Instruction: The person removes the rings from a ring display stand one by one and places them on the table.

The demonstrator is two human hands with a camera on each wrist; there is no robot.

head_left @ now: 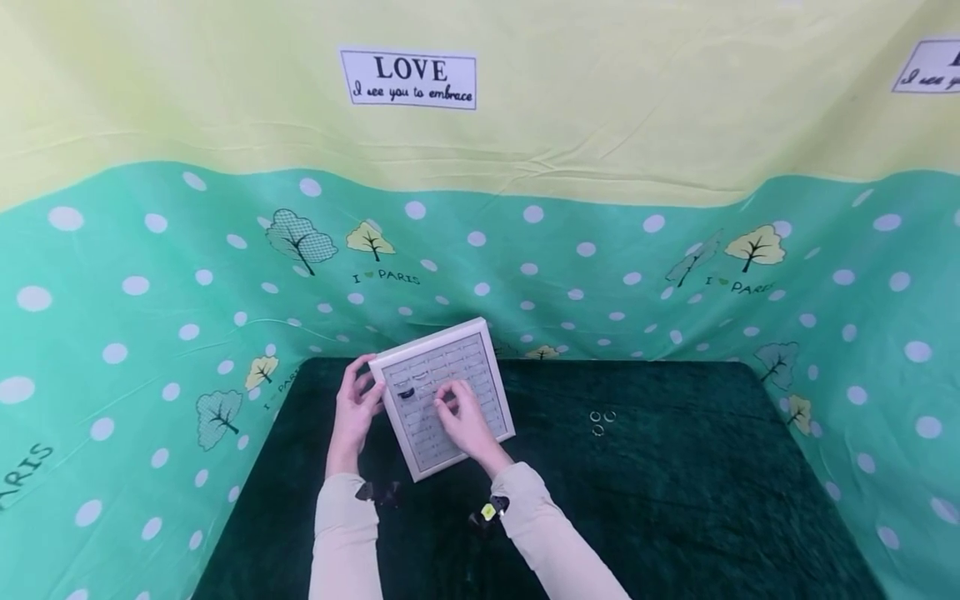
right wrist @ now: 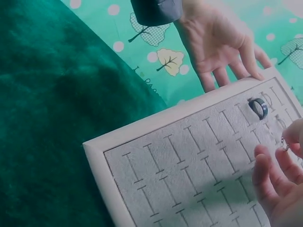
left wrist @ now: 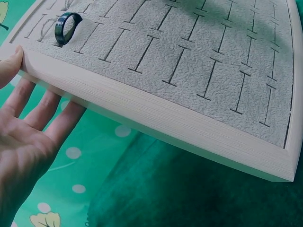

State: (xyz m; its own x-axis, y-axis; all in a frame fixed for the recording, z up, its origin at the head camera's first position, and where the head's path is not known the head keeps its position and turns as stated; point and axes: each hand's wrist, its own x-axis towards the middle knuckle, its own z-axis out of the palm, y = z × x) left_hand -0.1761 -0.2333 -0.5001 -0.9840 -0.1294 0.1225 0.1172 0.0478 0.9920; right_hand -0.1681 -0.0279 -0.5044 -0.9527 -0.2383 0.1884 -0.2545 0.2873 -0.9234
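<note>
My left hand [head_left: 354,421] grips the left edge of a ring display tray [left wrist: 156,113], thumb on the pale wooden frame and fingers beneath. The tray is tilted up off the table, with grey slotted padding inside. One wide black ring [left wrist: 59,29] sits in a slot near the left thumb, with thin silver rings beside it. Over the padding, my right hand [head_left: 467,423] pinches a small silver ring [right wrist: 284,144] between thumb and index finger, just beside the black ring in the right wrist view. The exact gap between the pinched ring and its nearest slot cannot be told.
Three small rings [head_left: 597,431] lie on the dark green velvet table cover [head_left: 675,500], right of the tray. Behind and at the sides hangs a green and yellow dotted curtain [head_left: 525,275]. Dark wrist camera mounts [head_left: 498,503] sit on both sleeves.
</note>
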